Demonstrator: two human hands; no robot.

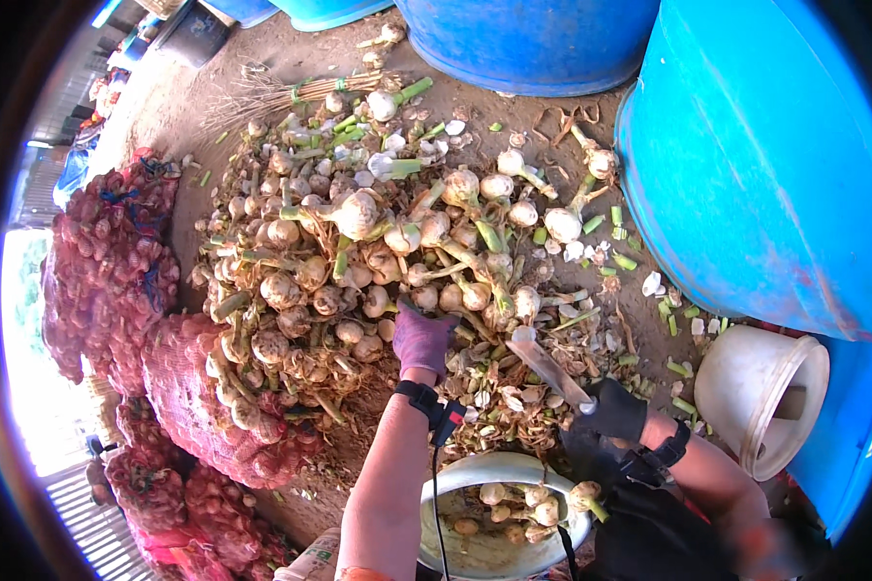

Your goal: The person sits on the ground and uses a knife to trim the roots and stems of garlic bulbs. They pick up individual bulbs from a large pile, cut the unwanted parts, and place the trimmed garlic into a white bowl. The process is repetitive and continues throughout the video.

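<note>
My left hand (423, 334), in a purple glove, reaches into a big heap of pale garlic bulbs (358, 218) with green and dry stalks; its fingers curl among them, and what they grip is unclear. To its right my right hand (612, 412), in a dark glove, holds a knife (543, 363) with its wide blade angled up toward the heap. Below both hands, a pale basin (436, 533) holds several trimmed bulbs (543, 513). Cut green stalk pieces (625, 261) and papery scraps lie around the heap.
Red mesh sacks full of bulbs (111, 261) line the left. Large blue plastic barrels (746, 155) stand along the back and right, with a white bucket (722, 387) at the right. A twig broom (291, 92) lies behind the heap on the dirt ground (174, 87).
</note>
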